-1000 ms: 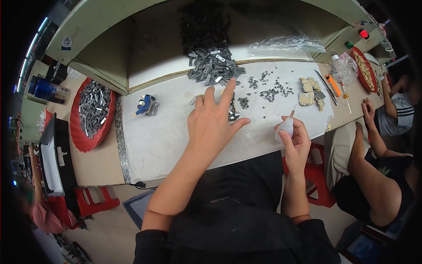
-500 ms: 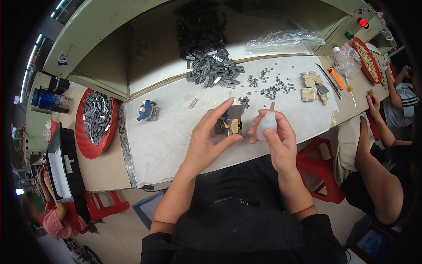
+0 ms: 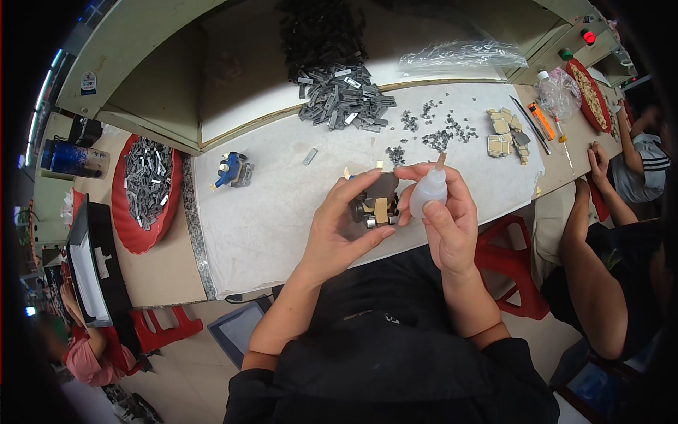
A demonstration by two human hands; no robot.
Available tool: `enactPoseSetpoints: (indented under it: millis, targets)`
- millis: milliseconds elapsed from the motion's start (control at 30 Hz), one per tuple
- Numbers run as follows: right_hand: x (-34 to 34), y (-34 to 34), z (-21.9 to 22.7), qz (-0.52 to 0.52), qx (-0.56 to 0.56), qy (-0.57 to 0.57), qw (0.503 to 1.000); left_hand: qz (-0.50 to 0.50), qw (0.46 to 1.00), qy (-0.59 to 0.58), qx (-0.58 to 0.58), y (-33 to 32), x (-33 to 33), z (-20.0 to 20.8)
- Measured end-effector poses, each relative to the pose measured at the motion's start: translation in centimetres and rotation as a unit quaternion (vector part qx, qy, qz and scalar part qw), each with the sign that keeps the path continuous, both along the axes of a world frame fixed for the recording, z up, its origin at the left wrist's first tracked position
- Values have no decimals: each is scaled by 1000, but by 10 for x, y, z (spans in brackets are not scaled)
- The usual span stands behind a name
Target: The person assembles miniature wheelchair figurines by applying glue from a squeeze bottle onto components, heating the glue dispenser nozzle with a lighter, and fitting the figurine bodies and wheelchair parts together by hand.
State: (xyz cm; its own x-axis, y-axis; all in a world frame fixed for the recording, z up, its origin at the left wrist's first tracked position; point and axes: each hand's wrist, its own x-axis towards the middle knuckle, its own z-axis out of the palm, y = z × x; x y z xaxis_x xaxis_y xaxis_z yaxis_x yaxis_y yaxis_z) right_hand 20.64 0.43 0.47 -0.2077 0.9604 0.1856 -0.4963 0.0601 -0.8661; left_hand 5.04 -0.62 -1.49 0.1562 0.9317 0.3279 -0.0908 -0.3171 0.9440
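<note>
My left hand [image 3: 327,233] curls its thumb and fingers around a small toy vehicle [image 3: 380,206] with dark wheels, tan parts and a dark grey panel. In my right hand [image 3: 455,230] is a small white squeeze bottle [image 3: 428,191], its brown nozzle pointing up and away from me. The right fingertips reach the panel's right edge. A similar toy with a blue figure [image 3: 232,170] stands to the left on the white sheet [image 3: 275,233]. Beyond my hands lie a single grey bar [image 3: 311,156], scattered tiny grey parts [image 3: 439,138] and several tan pieces [image 3: 503,134].
A heap of grey bars [image 3: 346,106] spills from under the shelf. More bars fill a red dish [image 3: 121,205] at left. An orange cutter [image 3: 541,121] and a clear bottle [image 3: 547,88] lie at right, near a co-worker's arm [image 3: 602,169]. A red stool [image 3: 519,265] stands below.
My right fingers have come in against the toy's panel, with the bottle still in that hand. The toy has turned a little in my left hand. The whole view has shifted slightly.
</note>
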Motion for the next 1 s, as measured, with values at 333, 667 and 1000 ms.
enactPoseSetpoints:
  millis: [333,667,1000]
  targets:
    - [29,-7,-2,-47,1,-104,993,22,999,-23,-23,-5,-5,-4]
    - [32,-16,-5,-101,-85,110,985,4,999,-8,-43,-6,-7,-1]
    - [23,-26,-5,-125,-26,14,992,-12,998,-37,-49,-7,-8,0]
